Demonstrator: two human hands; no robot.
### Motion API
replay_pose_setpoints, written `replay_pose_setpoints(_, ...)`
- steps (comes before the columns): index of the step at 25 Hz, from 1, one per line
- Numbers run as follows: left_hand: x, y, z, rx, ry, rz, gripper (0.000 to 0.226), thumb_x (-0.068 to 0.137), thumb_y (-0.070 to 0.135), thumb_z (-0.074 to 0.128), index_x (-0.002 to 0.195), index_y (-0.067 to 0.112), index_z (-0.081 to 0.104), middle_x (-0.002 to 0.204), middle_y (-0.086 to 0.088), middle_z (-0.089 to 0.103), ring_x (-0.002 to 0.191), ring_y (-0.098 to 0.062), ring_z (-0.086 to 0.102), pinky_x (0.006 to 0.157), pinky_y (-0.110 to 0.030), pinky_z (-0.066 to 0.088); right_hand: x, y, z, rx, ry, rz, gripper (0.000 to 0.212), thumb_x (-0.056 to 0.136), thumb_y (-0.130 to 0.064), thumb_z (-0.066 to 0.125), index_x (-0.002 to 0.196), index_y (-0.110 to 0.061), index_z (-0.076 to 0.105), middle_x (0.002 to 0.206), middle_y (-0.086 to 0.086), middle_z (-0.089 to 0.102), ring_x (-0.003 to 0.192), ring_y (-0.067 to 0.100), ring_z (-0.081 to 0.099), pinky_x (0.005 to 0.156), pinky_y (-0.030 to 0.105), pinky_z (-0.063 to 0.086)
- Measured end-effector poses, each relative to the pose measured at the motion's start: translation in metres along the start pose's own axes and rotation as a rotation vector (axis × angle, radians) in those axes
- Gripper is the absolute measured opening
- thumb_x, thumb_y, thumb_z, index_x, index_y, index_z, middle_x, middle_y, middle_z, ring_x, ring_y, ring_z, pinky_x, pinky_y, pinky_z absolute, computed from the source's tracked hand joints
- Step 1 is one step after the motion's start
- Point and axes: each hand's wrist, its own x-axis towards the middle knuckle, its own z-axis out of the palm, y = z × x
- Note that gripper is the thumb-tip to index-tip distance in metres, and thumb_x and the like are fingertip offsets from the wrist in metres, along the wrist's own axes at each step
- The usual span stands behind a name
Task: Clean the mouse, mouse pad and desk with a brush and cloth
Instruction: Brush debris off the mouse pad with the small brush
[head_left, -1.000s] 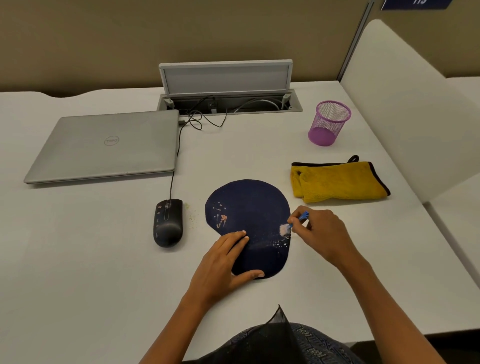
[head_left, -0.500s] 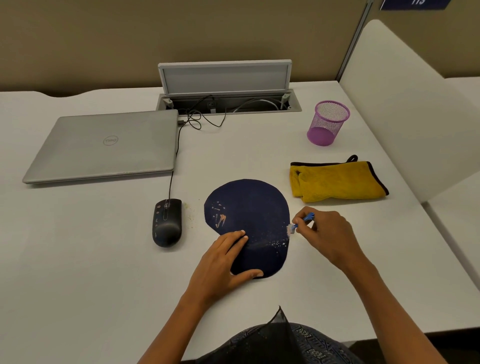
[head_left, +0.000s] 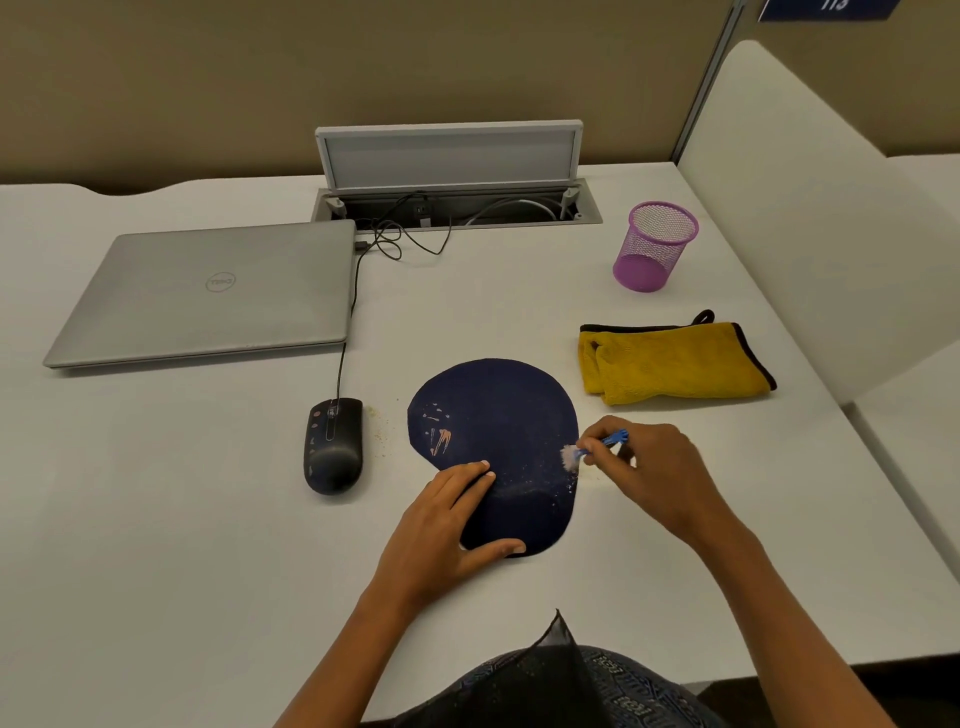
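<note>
Right hand (head_left: 655, 470), brush (head_left: 597, 447) at mouse pad (head_left: 498, 415) edge

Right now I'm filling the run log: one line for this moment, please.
stage: brushing pad | right hand: pinches small blue brush at right edge of dark blue mouse pad | left hand: flat on pad | yellow cloth: untouched
</note>
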Motion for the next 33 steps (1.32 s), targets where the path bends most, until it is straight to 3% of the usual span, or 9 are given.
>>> replay_pose_setpoints(4, 0.001, 0.001, -0.001, 0.005, -0.002, 0.006, 0.075, 0.078, 0.069, 0.05, 0.127, 0.012, 0.054, 0.132, 0.0, 0.052, 0.119, -0.014, 0.048, 0.099, -0.028, 0.038, -0.008, -0.009, 0.009, 0.135, -0.148, -0.079, 0.017, 0.091, -0.034, 0.052, 0.1, -0.027, 0.064, 0.091, 0.002, 0.072, 0.077, 0.017, 0.063, 0.073, 0.031, 0.054)
replay_pose_setpoints(8, 0.0, 0.001, 0.0, 0.005, -0.002, -0.003, 0.076, 0.078, 0.071, 0.049, 0.128, 0.013, 0.054, 0.133, 0.0, 0.051, 0.119, -0.014, 0.047, 0.099, -0.029, 0.039, -0.005, 0.006, -0.002, -0.04, -0.088, 0.028, 0.026, 0.092, -0.039, 0.048, 0.109, -0.026, 0.063, 0.092, 0.002, 0.071, 0.079, 0.016, 0.062, 0.074, 0.026, 0.051)
replay_pose_setpoints(12, -0.001, 0.0, 0.0, 0.001, 0.0, -0.001, 0.076, 0.078, 0.07, 0.049, 0.128, 0.013, 0.053, 0.132, -0.001, 0.052, 0.119, -0.017, 0.05, 0.097, -0.032, 0.042, -0.009, -0.004, 0.0, 0.141, -0.149, -0.029, 0.019, 0.091, -0.035, 0.052, 0.102, -0.027, 0.066, 0.09, 0.0, 0.072, 0.077, 0.015, 0.062, 0.074, 0.028, 0.052)
replay_pose_setpoints(16, 0.0, 0.002, 0.0, 0.009, -0.003, -0.004, 0.076, 0.078, 0.071, 0.048, 0.127, 0.013, 0.054, 0.132, -0.001, 0.052, 0.119, -0.016, 0.049, 0.098, -0.03, 0.039, -0.007, 0.002, -0.005, 0.008, -0.084, 0.052, 0.022, 0.09, -0.036, 0.054, 0.106, -0.026, 0.066, 0.092, 0.003, 0.072, 0.078, 0.016, 0.061, 0.073, 0.025, 0.049)
replay_pose_setpoints(20, -0.001, 0.0, 0.0, 0.0, -0.007, -0.005, 0.076, 0.078, 0.07, 0.05, 0.128, 0.013, 0.053, 0.133, -0.001, 0.052, 0.12, -0.017, 0.049, 0.098, -0.033, 0.043, -0.008, 0.0, -0.01, 0.241, -0.134, 0.011, 0.017, 0.087, -0.028, 0.059, 0.099, -0.023, 0.07, 0.093, -0.002, 0.07, 0.074, 0.01, 0.057, 0.068, 0.019, 0.047)
replay_pose_setpoints(24, 0.0, 0.001, 0.0, 0.001, -0.002, 0.004, 0.075, 0.078, 0.069, 0.05, 0.127, 0.012, 0.054, 0.133, -0.001, 0.052, 0.12, -0.017, 0.049, 0.099, -0.034, 0.043, -0.008, 0.004, -0.005, 0.113, -0.146, 0.076, 0.02, 0.088, -0.033, 0.057, 0.102, -0.025, 0.07, 0.096, 0.002, 0.072, 0.079, 0.014, 0.061, 0.078, 0.031, 0.053)
replay_pose_setpoints(27, 0.0, 0.0, 0.001, 0.006, -0.007, -0.006, 0.076, 0.078, 0.07, 0.049, 0.128, 0.012, 0.053, 0.133, -0.001, 0.051, 0.12, -0.017, 0.049, 0.098, -0.035, 0.043, -0.007, 0.003, -0.009, 0.165, -0.087, 0.101, 0.02, 0.088, -0.033, 0.058, 0.101, -0.024, 0.07, 0.091, 0.001, 0.071, 0.079, 0.015, 0.06, 0.077, 0.026, 0.051)
replay_pose_setpoints(29, -0.001, -0.001, 0.0, 0.009, -0.01, -0.001, 0.076, 0.078, 0.07, 0.049, 0.129, 0.013, 0.053, 0.133, -0.001, 0.051, 0.12, -0.017, 0.049, 0.098, -0.034, 0.043, -0.009, -0.006, -0.008, 0.283, -0.158, 0.043, 0.015, 0.087, -0.03, 0.059, 0.094, -0.024, 0.071, 0.084, -0.005, 0.069, 0.073, 0.012, 0.058, 0.069, 0.021, 0.048)
replay_pose_setpoints(33, 0.0, 0.002, 0.0, 0.022, 0.006, 0.005, 0.075, 0.079, 0.069, 0.049, 0.127, 0.012, 0.054, 0.132, -0.001, 0.053, 0.119, -0.017, 0.05, 0.098, -0.03, 0.04, -0.007, -0.005, -0.003, 0.184, -0.133, 0.063, 0.015, 0.087, -0.032, 0.059, 0.096, -0.026, 0.07, 0.089, -0.001, 0.071, 0.08, 0.018, 0.062, 0.076, 0.03, 0.053)
